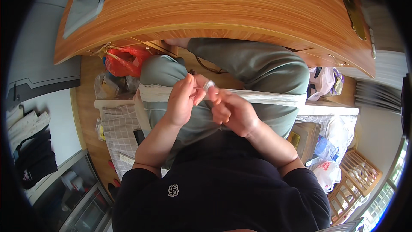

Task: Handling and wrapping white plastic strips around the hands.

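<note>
In the head view, the person sits with legs in grey-green trousers [257, 66] tucked under the near edge of a wooden desk [223, 4], and both hands meet over the lap. The left hand [182, 101] is curled, its fingers [189, 85] pinched narrow on a small pale ring-like piece [208, 85] that sits between the two hands; what this piece is cannot be told. The right hand [231, 111] is likewise half closed, its fingertips touching the same piece from the other side. Just behind the hands a band of white stringy material [257, 97] stretches across the knees from left to right. On the floor to the left of the legs, below the desk's left corner, lies a red plastic bag [124, 60], crumpled and seemingly full, though its contents are hidden; beside it are clear bags [107, 87] whose contents are too blurred to tell. A checked cloth [118, 133] lies nearer the person on that side. To the right, a pale plastic bag [324, 81] hangs near the desk's right end, and lower right a white bag [328, 174] rests beside a wooden slatted rack [356, 180]. On the desk's far left corner lies a grey flat board [86, 0].
</note>
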Motion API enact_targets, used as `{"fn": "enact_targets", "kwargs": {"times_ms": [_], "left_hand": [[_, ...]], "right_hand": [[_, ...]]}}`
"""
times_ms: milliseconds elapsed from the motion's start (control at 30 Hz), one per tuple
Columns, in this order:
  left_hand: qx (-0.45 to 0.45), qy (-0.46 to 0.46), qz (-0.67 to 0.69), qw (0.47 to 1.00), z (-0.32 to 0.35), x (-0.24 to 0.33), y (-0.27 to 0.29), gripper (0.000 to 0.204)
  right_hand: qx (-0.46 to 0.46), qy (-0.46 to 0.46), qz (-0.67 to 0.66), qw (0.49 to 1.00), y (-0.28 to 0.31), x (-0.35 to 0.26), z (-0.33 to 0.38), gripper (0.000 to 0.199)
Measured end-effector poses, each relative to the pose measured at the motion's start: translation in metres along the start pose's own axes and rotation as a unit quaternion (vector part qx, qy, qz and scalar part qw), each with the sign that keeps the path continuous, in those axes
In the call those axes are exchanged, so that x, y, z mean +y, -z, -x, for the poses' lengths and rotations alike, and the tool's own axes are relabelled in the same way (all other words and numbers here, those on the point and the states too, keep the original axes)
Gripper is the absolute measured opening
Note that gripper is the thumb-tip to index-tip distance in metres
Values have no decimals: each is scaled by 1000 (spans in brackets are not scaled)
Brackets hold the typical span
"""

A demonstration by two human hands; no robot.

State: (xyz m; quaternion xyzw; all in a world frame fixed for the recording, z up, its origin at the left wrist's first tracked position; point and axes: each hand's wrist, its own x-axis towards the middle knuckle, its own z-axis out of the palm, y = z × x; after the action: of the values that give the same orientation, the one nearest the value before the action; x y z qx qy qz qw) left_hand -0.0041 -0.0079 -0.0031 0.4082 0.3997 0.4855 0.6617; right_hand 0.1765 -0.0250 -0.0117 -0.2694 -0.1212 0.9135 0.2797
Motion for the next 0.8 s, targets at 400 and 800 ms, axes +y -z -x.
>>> {"fn": "enact_targets", "kwargs": {"times_ms": [400,800], "left_hand": [[-125,23,98,987,4,5,9,73],[-233,-22,159,959,3,1,15,64]], "right_hand": [[-51,-76,-188,978,0,2,4,23],[-83,-40,-204,975,-9,-6,9,24]]}}
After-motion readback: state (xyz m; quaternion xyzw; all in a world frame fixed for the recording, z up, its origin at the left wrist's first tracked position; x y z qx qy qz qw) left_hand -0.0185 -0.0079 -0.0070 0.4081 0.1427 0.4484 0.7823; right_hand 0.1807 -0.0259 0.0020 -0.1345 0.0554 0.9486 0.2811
